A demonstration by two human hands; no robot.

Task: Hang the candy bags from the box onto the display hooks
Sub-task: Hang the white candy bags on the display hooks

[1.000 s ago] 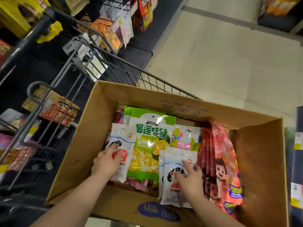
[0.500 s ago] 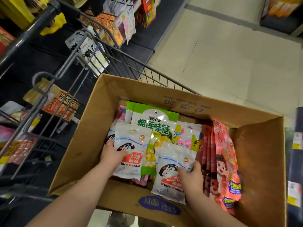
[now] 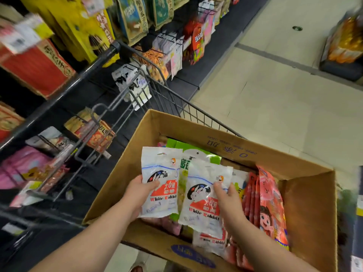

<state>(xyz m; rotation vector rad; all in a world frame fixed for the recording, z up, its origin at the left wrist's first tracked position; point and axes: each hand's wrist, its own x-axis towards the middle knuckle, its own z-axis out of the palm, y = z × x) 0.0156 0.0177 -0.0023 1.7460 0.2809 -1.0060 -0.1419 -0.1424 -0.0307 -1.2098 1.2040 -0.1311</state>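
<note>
An open cardboard box (image 3: 306,203) sits in a wire cart and holds candy bags. My left hand (image 3: 138,190) grips a white White Rabbit bag (image 3: 161,173) by its left edge, lifted above the box. My right hand (image 3: 228,201) holds a second White Rabbit bag (image 3: 204,193) next to it, fingers on its right side. A third White Rabbit bag (image 3: 208,242) lies below it. A green durian candy bag (image 3: 196,154) lies behind them, and pink cartoon bags (image 3: 271,199) stand on edge at the right. Display hooks with hanging bags (image 3: 172,50) line the shelving at upper left.
The grey wire cart (image 3: 157,91) surrounds the box, its rim running up to the left. Dark shelving with snack packs (image 3: 92,130) stands close on the left. Beige tiled floor (image 3: 265,91) opens to the right. Another low display (image 3: 343,44) stands at far right.
Both hands have taken hold of White Rabbit bags and raised them off the pile. The view has tilted up, showing more of the shelving and hooks.
</note>
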